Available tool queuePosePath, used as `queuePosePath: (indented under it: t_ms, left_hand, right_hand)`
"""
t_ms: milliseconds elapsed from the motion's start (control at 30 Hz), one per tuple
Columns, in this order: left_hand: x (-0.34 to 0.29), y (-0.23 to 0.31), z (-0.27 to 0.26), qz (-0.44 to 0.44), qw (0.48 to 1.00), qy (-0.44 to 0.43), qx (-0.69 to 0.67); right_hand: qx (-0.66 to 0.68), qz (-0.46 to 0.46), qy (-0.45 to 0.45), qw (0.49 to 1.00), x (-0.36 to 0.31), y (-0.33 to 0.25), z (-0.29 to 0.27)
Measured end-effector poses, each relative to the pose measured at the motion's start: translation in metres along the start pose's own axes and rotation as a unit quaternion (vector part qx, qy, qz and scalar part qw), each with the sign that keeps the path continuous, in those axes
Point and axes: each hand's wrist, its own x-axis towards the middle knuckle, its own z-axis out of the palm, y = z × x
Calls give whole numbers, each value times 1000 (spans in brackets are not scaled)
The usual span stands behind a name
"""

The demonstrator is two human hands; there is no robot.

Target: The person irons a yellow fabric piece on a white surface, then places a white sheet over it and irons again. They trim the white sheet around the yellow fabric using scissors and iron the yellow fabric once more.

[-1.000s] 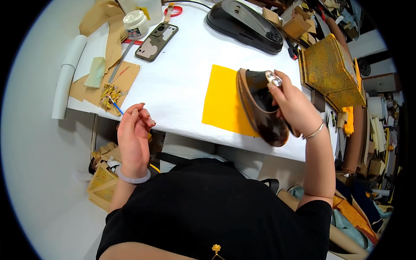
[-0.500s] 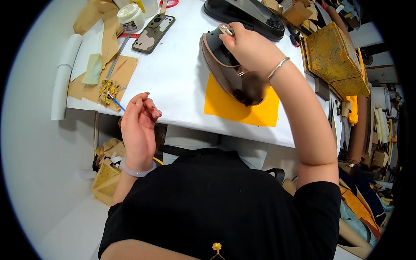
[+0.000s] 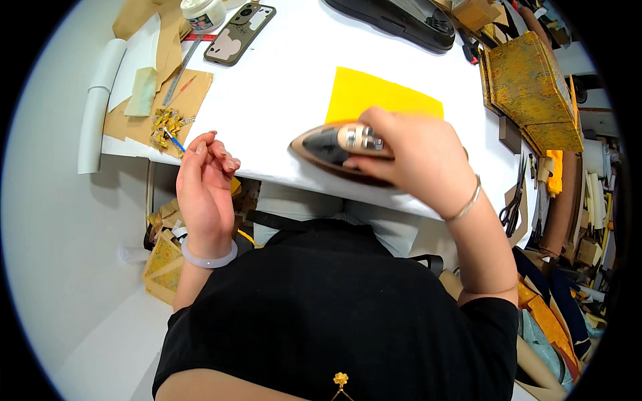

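Observation:
My right hand [image 3: 418, 157] is wrapped round the handle of a brown and black clothes iron [image 3: 324, 148]. The iron lies soleplate down near the table's front edge, its tip pointing left, over the near part of a yellow sheet [image 3: 384, 97]. Whether the sheet is cloth or paper I cannot tell. My left hand [image 3: 207, 187] is raised by the table's front edge, palm turned inward, fingers loosely curled but apart, with nothing in it. Close to its fingertips lies a thin blue-handled tool [image 3: 175, 144] beside a crumpled gold scrap [image 3: 164, 127].
On the white table [image 3: 267, 107] lie a phone [image 3: 239, 35], a metal ruler [image 3: 180, 72] and brown paper [image 3: 190, 93]. A white jar [image 3: 202, 13] stands behind them. A black case [image 3: 401, 20] is at the back; a patterned box [image 3: 531, 87] and black scissors [image 3: 513, 200] are at the right.
The iron has gone from upright at the back of the yellow sheet to lying flat near the front edge, in my right hand. My left hand has shifted slightly left.

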Motion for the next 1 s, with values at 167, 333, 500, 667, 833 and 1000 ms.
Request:
queuePosePath:
  t_ms: [167,333,500,667,833,1000]
  left_hand:
    - [5,-5,16,17,999,-29,33]
    - [3,-7,29,31,996,-50,70]
    - [6,-7,32,24,994,-55,88]
    - [4,-9,36,38,992,-10,119]
    - [14,-26,51,42,985,-55,159]
    - [16,-29,89,77,972,-144,170]
  right_hand:
    - [29,-25,35,999,-13,0,6]
    - [-40,40,27,998,19,26,-5]
    - [-90,82,91,988,35,54,-2]
    - [-66,75,75,992,7,51,-6]
    - [24,110,54,992,-22,48,-1]
    - [88,43,150,984,-28,52,-2]
